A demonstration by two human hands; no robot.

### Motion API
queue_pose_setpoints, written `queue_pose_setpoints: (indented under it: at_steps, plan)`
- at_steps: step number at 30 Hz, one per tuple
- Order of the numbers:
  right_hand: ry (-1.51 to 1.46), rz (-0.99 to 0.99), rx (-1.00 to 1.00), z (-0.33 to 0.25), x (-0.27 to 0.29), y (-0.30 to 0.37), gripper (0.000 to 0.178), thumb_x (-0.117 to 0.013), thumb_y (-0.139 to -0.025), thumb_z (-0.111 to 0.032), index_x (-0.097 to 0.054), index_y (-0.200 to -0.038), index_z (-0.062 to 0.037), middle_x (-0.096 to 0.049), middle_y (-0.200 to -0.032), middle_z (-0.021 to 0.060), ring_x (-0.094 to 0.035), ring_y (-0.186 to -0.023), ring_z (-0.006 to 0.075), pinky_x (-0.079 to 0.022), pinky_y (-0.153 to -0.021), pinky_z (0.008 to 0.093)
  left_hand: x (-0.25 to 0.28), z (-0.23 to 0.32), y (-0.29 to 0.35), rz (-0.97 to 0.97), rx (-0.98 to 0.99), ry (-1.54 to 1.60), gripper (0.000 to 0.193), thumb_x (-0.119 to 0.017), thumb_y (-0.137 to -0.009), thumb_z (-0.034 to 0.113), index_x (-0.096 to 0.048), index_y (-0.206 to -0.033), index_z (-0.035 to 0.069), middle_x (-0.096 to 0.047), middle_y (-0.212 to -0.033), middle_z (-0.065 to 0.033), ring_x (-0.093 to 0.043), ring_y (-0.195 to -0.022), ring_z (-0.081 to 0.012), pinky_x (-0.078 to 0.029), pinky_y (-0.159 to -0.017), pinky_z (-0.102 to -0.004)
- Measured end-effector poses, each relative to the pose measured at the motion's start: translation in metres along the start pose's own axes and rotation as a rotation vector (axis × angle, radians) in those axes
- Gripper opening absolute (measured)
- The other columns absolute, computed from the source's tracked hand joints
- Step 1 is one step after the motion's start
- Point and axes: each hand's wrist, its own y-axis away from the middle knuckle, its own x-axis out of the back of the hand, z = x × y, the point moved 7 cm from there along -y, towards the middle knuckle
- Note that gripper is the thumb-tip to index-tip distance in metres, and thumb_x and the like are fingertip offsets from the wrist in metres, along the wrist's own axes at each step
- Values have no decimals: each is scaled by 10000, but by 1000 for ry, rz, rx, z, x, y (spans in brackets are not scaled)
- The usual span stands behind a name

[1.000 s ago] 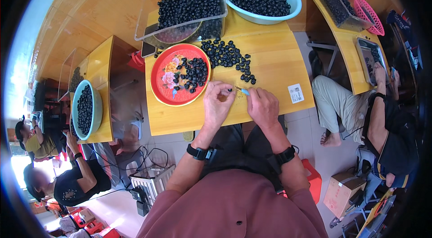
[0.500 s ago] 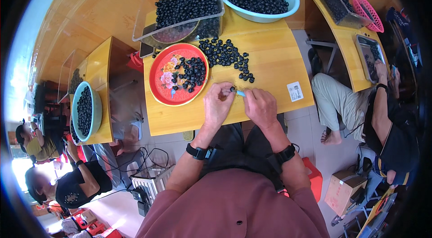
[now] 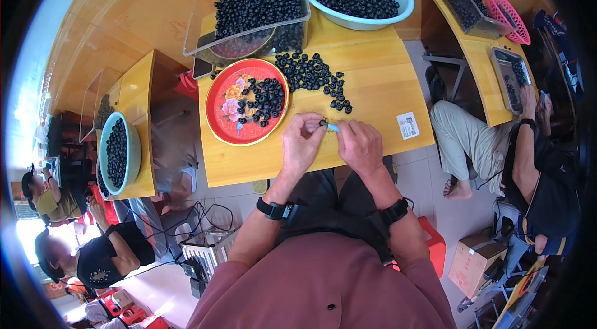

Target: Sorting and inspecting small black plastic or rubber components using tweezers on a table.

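Note:
Over the near edge of the yellow table, my left hand point(image 3: 301, 139) pinches one small black bead-like piece point(image 3: 323, 123) between thumb and fingertips. My right hand point(image 3: 362, 147) is closed round a small tool with a light-blue body point(image 3: 334, 127), its tip meeting the black piece; the rest of the tool is hidden in my fingers. Left of my hands, a red round tray point(image 3: 217, 114) with a gold rim and flower print holds a cluster of similar pieces. A loose heap of black pieces point(image 3: 311, 74) lies on the wood beyond my hands.
At the table's back stand a clear plastic bin point(image 3: 198, 37) and a light-blue basin point(image 3: 401, 2), both full of black pieces. A white label point(image 3: 408, 125) is stuck at the right. Other people sit at tables on both sides; the left table point(image 3: 140, 136) bears another basin point(image 3: 134, 155).
My hands stay nearly in place, with the blue tool and black piece shifting slightly against each other. The co-worker's hands at the right table have moved a little.

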Motion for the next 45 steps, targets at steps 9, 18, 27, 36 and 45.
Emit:
queue_pose_setpoints:
  at_steps: [9, 18, 27, 36, 45]
  plan:
    - [16, -16, -13, 1, -1, 0, 81, -700, -863, -96, -622, -856, -77, -541, -702, 79, -615, -651, 278, -492, -596, 429, 0, -8, -1, -5, 29, 103, 242, -804, -903, -30, -677, -1108, -12, -750, -972, -86, -729, -885, -121, -599, -796, -270]
    - [69, -6, -91, 7, 0, 0, 61, -683, -889, -103, -630, -871, -81, -547, -697, 75, -629, -650, 276, -509, -588, 426, 1, -8, 1, -11, 31, 76, 197, -801, -906, -26, -686, -1065, -18, -716, -965, -72, -728, -861, -135, -592, -783, -270]
    - [77, -2, -65, 4, 1, 0, 61, -678, -888, -104, -627, -866, -82, -541, -685, 77, -628, -641, 277, -506, -578, 431, 2, 2, 0, 0, -99, -56, 286, -779, -923, -42, -706, -1197, -9, -677, -984, -42, -682, -906, -103, -562, -816, -243]
    - [54, -15, 19, 0, 0, 4, 67, -698, -865, -107, -661, -909, -73, -538, -706, 66, -617, -644, 259, -496, -587, 407, 1, 10, 1, 9, -81, -99, 289, -814, -879, -26, -726, -1149, 28, -664, -949, -67, -676, -813, -132, -558, -720, -279]
    - [39, 9, -39, 5, 2, -3, 86, -681, -892, -105, -616, -841, -83, -561, -698, 78, -634, -654, 277, -510, -589, 429, 0, 3, -1, 24, -36, 177, 268, -803, -875, -49, -719, -1123, 8, -655, -963, -55, -667, -865, -122, -555, -797, -269]
